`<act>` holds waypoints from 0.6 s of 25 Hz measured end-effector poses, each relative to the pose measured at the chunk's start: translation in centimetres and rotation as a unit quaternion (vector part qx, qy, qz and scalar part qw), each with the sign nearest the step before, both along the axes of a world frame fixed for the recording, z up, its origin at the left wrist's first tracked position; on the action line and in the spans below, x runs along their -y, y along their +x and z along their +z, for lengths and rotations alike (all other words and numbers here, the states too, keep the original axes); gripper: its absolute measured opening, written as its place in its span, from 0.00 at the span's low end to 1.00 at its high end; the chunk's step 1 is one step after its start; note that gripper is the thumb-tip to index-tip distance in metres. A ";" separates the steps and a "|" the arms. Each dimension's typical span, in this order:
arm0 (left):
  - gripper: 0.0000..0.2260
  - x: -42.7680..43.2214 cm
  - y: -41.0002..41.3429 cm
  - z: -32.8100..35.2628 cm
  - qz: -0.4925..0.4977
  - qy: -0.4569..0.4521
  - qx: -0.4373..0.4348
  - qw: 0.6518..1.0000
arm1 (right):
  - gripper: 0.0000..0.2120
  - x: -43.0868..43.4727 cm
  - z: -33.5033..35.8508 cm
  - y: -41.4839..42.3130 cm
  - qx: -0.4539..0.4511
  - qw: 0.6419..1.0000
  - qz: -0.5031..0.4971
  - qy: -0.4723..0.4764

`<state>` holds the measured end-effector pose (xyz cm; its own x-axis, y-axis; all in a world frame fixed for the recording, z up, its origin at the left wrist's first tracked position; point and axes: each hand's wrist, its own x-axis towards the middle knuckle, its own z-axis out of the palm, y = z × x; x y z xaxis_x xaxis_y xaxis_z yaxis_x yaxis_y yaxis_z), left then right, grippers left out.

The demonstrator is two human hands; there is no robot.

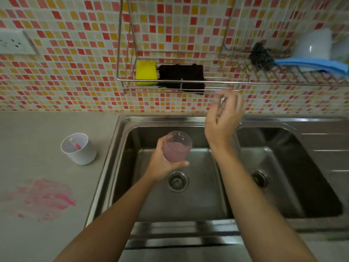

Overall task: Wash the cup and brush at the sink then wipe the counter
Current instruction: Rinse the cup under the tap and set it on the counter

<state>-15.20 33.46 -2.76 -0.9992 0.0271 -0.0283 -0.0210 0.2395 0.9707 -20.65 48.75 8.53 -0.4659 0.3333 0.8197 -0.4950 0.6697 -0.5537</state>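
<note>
My left hand (160, 165) grips a clear cup (177, 148) holding cloudy pink liquid, tilted over the left basin of the steel sink (188, 205), above the drain. My right hand (222, 125) is raised at the back of the sink, blurred, its fingertips pinched on a small metal part, apparently the tap handle (222, 100); the rest of the tap is hidden. A white cup (83, 156) stands on the grey counter to the left with a pink-tipped brush (76, 145) inside. A smeared pink stain (43, 199) marks the counter at front left.
A wire rack (170, 80) on the tiled wall holds a yellow sponge (146, 72) and a black cloth (181, 76); further right lie a black scrubber (261, 55) and a blue cloth (311, 64). The right basin (283, 186) adjoins a draining board. A wall socket (13, 42) is at upper left.
</note>
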 end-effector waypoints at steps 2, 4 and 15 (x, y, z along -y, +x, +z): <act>0.43 -1.4 -0.3 -1.4 -0.008 -0.041 0.014 0.999 | 0.08 -3.8 -6.5 1.7 0.125 0.992 -0.028 0.017; 0.42 -2.2 -0.5 -2.4 -0.003 -0.110 0.014 0.994 | 0.13 -7.4 -12.5 2.8 0.294 0.951 -0.053 0.083; 0.32 -3.3 -3.6 -4.0 -0.111 -0.522 0.005 0.846 | 0.27 -16.6 -22.2 5.2 0.568 0.778 -0.050 0.263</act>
<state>-18.85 36.73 -6.81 -0.9725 0.1690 -0.1600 0.1303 0.9651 0.2274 -15.48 65.34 -13.72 -0.9827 0.1723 -0.0673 0.1834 0.9555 -0.2312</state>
